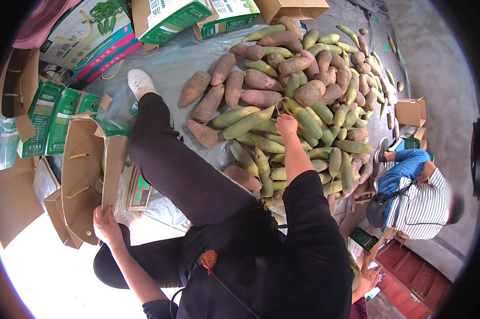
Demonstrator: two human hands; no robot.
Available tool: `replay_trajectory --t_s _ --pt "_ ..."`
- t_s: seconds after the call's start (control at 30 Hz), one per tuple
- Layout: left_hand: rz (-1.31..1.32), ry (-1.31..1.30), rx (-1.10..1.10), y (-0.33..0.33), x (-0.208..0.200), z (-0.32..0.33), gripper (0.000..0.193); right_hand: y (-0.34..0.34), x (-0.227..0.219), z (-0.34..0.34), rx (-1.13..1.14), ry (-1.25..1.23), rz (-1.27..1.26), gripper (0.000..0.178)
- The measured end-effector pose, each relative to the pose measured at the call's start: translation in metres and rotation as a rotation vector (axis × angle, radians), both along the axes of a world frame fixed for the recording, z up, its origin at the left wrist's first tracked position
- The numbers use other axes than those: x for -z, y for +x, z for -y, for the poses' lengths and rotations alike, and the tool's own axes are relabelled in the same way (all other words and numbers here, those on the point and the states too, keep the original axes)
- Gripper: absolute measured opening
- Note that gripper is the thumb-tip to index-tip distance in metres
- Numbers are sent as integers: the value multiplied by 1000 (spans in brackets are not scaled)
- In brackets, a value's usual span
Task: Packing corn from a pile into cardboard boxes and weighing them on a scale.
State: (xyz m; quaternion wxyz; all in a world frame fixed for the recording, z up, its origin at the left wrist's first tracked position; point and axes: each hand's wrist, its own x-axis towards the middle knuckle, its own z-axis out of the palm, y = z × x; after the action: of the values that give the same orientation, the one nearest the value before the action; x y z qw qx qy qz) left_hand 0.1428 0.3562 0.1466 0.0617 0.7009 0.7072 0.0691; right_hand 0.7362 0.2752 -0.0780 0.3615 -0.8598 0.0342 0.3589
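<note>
Down in the head view, your right hand (286,126) reaches out over a broad pile of green radishes (249,123) and reddish roots (261,81). Its fingers are drawn in close together among the green radishes, near a thin stem; you cannot tell from here whether they pinch that stem or only hover over it. Your left hand (107,227) is down by your left knee, its fingers closed narrowly on the lower edge of an open box (84,173). That box lies with its bare brown inside toward you, yellow cord handles showing within and a green outer face at its top. Just beside it, partly hidden, a green-lit display (140,191) shows.

The pile spreads ahead of you and to your right, the reddish roots gathered mostly along its near left side and through its middle, with green radishes between and beyond them. A bluish plastic sheet (170,66) runs under its left part, and your white shoe (140,81) rests on it. More green cartons (40,118) stand to your left, near a pink tub (40,24). Past the pile on your right, a co-worker in a striped shirt (418,212) sits bent over; nearer you, another person's hand (366,283) is beside a small box.
</note>
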Motion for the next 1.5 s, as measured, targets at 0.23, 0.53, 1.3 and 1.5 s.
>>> replay_trajectory --t_s 0.23,0.53,1.3,1.5 --pt "-51 122 62 -10 12 2 16 -3 12 -43 224 185 -78 43" --pt "-57 100 74 -9 13 -1 18 18 22 -43 135 37 73 13" --pt "-71 -37 -28 8 -13 0 18 -31 -177 8 -134 527 376 14" --pt "-14 -23 -21 6 -13 1 19 -114 -273 -39 -478 769 476 17"
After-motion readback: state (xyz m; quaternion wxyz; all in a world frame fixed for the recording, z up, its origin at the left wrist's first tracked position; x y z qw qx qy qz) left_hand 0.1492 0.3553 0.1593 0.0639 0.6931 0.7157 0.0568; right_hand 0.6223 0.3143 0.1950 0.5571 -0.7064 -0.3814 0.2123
